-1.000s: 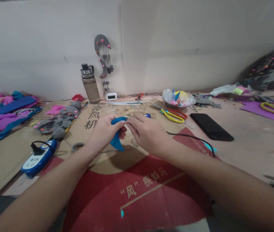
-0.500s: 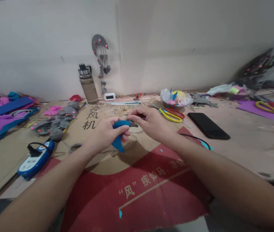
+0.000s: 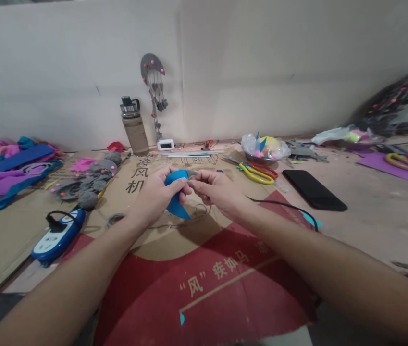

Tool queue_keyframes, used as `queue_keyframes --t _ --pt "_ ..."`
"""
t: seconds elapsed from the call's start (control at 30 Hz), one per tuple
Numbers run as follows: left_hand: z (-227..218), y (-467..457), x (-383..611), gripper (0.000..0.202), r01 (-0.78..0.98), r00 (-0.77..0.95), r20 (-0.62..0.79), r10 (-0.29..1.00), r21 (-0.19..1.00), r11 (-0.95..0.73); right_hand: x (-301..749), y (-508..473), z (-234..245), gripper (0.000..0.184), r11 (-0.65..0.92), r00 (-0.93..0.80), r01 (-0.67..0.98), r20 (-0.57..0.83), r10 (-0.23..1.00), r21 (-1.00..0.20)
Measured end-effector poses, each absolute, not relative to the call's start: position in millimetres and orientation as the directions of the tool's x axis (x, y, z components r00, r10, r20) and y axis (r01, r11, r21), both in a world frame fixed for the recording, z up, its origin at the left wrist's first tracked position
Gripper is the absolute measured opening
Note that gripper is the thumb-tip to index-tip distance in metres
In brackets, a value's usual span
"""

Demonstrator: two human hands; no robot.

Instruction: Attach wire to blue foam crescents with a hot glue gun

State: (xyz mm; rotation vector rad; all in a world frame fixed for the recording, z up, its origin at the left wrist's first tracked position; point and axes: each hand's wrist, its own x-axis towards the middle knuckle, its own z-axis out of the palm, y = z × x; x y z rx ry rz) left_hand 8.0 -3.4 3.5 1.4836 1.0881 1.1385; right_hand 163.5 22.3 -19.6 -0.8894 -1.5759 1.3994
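Observation:
My left hand (image 3: 158, 193) is closed around a curved blue felt piece (image 3: 178, 207), its thumb pressed on the front and the pointed lower end hanging free. A small grey felt piece (image 3: 191, 172) shows at the top of the blue one, between both hands. My right hand (image 3: 215, 190) pinches right beside it, fingertips touching or nearly touching the left thumb. What lies inside that pinch is hidden. Below the hands a thin grey cord (image 3: 167, 226) lies on the printed cardboard (image 3: 204, 288).
A blue-and-white power strip (image 3: 57, 238) and felt scraps (image 3: 16, 173) lie on the left. A water bottle (image 3: 135, 132) and small white clock (image 3: 165, 144) stand behind. Yellow-and-red scissors (image 3: 256, 174), a bowl (image 3: 261, 156) and a black phone (image 3: 314, 190) are on the right; a black cable (image 3: 286, 205) runs nearby.
My right hand has come down and in against the left hand. The blue felt is turned somewhat, and less of the grey piece shows. The whole view has shifted slightly.

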Motion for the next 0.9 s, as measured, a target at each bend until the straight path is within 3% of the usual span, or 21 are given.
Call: queue_keyframes --t 0.17,0.27,0.37,0.73,0.9 --pt "3 -2 9 0.015 0.142 0.119 0.111 0.987 0.982 -0.127 160 16 -24 0.018 0.428 -0.323 0.146 0.366 0.873 -0.892" --pt "2 0 8 0.017 0.153 0.089 0.081 0.993 0.984 -0.094 161 12 -24 0.018 0.619 -0.353 0.276 0.522 0.777 -0.735" --pt "2 3 7 0.018 0.195 0.078 0.072 0.994 0.977 -0.086 163 11 -24 0.018 0.719 -0.409 0.393 0.592 0.695 -0.573" --pt "14 -9 14 0.015 0.456 0.039 0.136 0.99 0.879 -0.138 169 4 -14 0.026 0.743 -0.506 0.65 0.637 0.581 -0.161" --pt "11 -10 14 0.016 0.465 0.118 0.157 0.98 0.864 -0.195 177 8 -5 0.026 0.72 -0.451 0.684 0.71 0.54 -0.113"
